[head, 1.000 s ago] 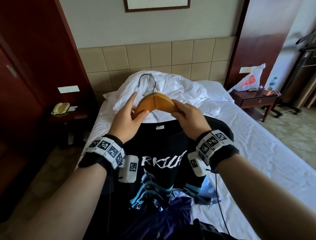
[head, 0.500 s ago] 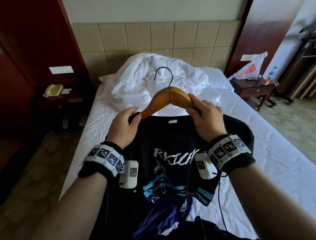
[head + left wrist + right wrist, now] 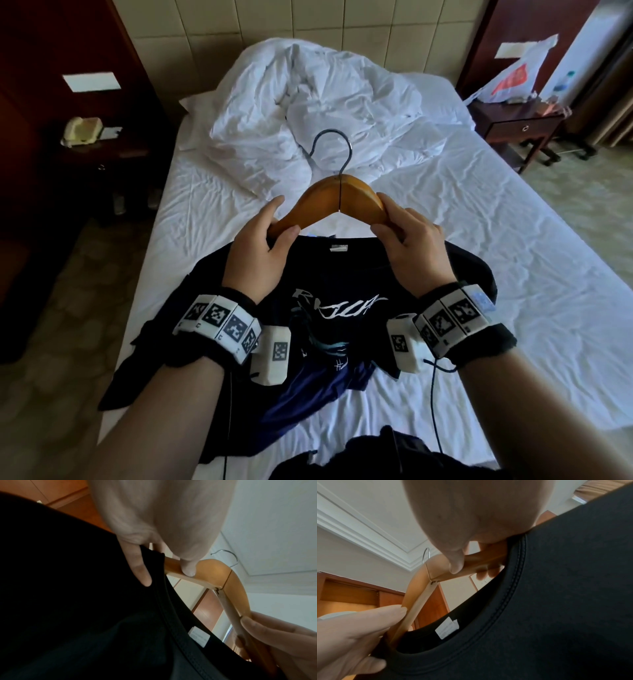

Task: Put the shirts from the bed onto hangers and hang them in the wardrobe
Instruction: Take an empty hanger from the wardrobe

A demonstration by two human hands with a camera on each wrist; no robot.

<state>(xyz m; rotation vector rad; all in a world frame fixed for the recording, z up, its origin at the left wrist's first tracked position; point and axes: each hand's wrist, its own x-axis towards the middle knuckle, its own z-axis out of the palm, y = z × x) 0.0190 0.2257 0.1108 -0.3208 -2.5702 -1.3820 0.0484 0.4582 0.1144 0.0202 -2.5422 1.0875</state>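
Shirt (image 3: 318, 329): black, printed front up. We hold it by the shoulders above the bed (image 3: 513, 274), with its hem trailing on the sheet. The neck opening faces away from us, toward the duvet (image 3: 308, 102), and a white label (image 3: 199, 637) shows inside the collar.

Hanger (image 3: 335, 202): wooden, with a steel hook (image 3: 334, 147) pointing up and away. Both arms pass down through the neck opening, and their ends are hidden under the cloth. Its long axis runs left to right across us, level with the shirt's shoulder line.

Left hand (image 3: 260, 253): thumb and fingers pinch the hanger's left arm where the collar meets it. In the left wrist view one finger (image 3: 137, 568) presses the cloth beside the wood.

Right hand (image 3: 414, 250): the same hold on the right arm, with the thumb (image 3: 455, 563) under the wood and the fingers curled over it at the collar's edge.

Governing relation: the hanger sits between our hands, directly ahead of the fingertips, and neither hand is nearer. We judge the shirt seated or nearly so. Next comes a shift to the hook and a turn toward the wardrobe, which is not identifiable in these views.

Around the bed: a nightstand on the left carries a phone (image 3: 80, 128), and a nightstand on the right carries a plastic bag (image 3: 513, 75).
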